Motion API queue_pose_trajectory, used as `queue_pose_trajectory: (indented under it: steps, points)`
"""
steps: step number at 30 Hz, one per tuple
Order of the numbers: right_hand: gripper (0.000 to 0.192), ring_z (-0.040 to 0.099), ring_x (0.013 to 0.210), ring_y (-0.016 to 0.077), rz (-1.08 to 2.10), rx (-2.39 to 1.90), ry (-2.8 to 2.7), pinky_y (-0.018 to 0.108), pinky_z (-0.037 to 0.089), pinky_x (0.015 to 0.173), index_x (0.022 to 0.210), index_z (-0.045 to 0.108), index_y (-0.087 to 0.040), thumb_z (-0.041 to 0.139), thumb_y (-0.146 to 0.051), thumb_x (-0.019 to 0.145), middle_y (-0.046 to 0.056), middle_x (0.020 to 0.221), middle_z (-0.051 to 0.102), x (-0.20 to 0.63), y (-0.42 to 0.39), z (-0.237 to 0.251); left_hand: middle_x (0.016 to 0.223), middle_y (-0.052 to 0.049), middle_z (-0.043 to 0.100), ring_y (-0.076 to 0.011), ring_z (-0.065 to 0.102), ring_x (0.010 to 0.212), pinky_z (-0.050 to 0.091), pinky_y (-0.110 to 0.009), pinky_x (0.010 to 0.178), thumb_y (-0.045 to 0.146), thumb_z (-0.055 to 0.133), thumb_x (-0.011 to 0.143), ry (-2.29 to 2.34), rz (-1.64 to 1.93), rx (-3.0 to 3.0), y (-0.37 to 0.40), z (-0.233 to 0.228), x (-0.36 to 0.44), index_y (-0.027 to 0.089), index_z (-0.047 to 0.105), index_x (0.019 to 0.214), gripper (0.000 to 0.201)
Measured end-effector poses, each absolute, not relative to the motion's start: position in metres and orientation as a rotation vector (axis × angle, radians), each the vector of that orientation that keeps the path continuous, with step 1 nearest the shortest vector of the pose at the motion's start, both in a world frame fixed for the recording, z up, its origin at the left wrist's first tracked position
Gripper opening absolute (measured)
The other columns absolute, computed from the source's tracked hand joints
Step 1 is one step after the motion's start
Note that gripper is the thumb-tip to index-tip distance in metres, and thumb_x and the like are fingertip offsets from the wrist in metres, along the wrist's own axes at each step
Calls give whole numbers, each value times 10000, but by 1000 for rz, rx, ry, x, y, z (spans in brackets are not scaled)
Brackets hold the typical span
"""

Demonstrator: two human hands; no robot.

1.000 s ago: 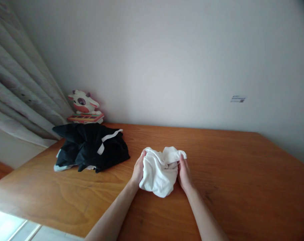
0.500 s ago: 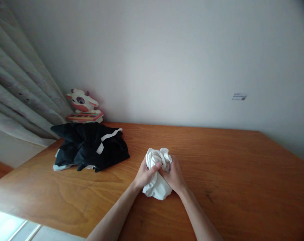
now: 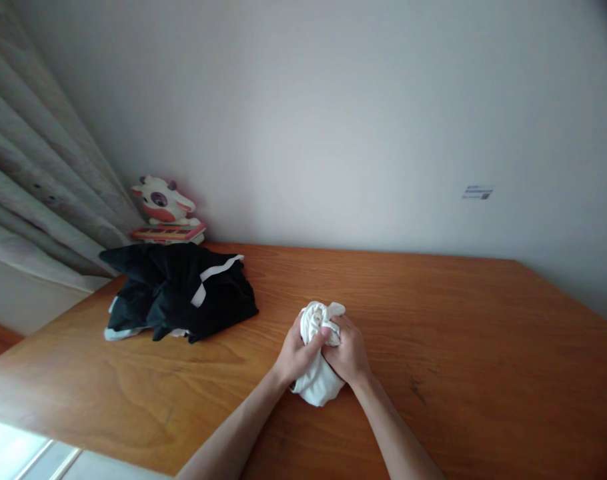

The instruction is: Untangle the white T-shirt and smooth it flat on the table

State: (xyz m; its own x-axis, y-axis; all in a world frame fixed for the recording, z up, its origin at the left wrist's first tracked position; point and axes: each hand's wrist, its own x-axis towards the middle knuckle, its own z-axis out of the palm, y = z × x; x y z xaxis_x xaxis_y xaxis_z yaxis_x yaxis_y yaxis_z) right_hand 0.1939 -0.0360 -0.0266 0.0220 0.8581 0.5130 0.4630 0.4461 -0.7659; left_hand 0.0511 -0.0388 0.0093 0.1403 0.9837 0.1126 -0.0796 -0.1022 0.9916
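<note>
A soft, crumpled white fabric cloth (image 3: 319, 389) sits at the lower centre of the frame, bunched into a compact bundle between the person's 2 bare hands. The left hand (image 3: 297, 352) grasps its left side and the right hand (image 3: 350, 351) its right, with the 2 thumbs close together over the near face. The other fingers are largely hidden behind the fabric, so how tightly they grip cannot be told. At the top the cloth twists into rumpled folds, with a loose flap leaning toward the right hand; below the thumbs a smoother part hangs out of the grasp.

That uneven hold looks like the main risk: if the thumbs ease off, the springy folds could open and the bundle lose its shape. The lower part (no finger visibly supports it) could sag or drag on the brown wooden table (image 3: 463, 373). Too hard a squeeze could push the upper folds out over the fingertips.

At the left of the frame lies a heap of black fabric with a white strip (image 3: 168, 287), well apart from the hands, so snagging on it seems unlikely unless the arms swing that way.
</note>
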Motion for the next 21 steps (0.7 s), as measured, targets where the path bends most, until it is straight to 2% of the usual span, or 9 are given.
queue_pose_trajectory:
  steps: [2, 5, 7, 10, 14, 17, 21]
  points:
    - [115, 596, 728, 224, 478, -1169, -1614, 336, 426, 681, 746, 614, -271, 660, -284, 851, 32, 779, 665, 194, -37, -24, 987, -81, 744, -260, 672, 917, 512, -348, 917, 509, 801, 812, 939, 1180, 1305, -38, 9, 52, 167, 753, 1016, 401]
    - [136, 595, 735, 223, 491, -1169, -1599, 340, 433, 693, 736, 602, -272, 679, -301, 843, 26, 769, 660, 192, -38, -21, 944, -84, 752, -256, 685, 895, 521, -345, 902, 598, 746, 841, 895, 1186, 1203, -34, 7, 51, 151, 761, 964, 465]
    - [167, 589, 732, 221, 489, -1176, -1573, 344, 437, 697, 728, 579, -273, 697, -323, 834, 19, 752, 646, 192, -39, -20, 920, -83, 754, -253, 689, 897, 525, -337, 887, 638, 758, 812, 911, 1226, 1099, -29, 3, 49, 145, 758, 941, 509]
    - [161, 587, 739, 220, 524, -1175, -1499, 347, 447, 709, 752, 579, -275, 710, -336, 824, 12, 756, 642, 192, -39, -22, 814, -51, 736, -233, 682, 818, 532, -325, 810, 683, 829, 690, 975, 1293, 905, -21, -5, 42, 149, 746, 905, 581]
    - [135, 598, 755, 216, 616, -1168, -1399, 342, 470, 721, 819, 594, -269, 719, -321, 815, 18, 803, 660, 192, -39, -26, 769, -22, 719, -201, 663, 738, 521, -308, 737, 658, 904, 557, 1034, 1354, 702, -15, -12, 35, 158, 725, 876, 620]
    - [167, 623, 830, 223, 667, -1125, -1463, 349, 496, 774, 899, 596, -265, 728, -340, 831, 31, 888, 678, 192, -40, -29, 700, 15, 667, -152, 606, 641, 494, -279, 656, 604, 927, 534, 1028, 1362, 666, -15, -11, 33, 169, 666, 759, 556]
    - [300, 635, 929, 244, 628, -1090, -1584, 379, 516, 845, 1048, 611, -263, 762, -394, 825, 52, 1004, 685, 188, -42, -28, 618, 50, 591, -112, 528, 562, 451, -256, 575, 512, 951, 523, 1053, 1416, 607, -16, -7, 30, 190, 560, 658, 524]
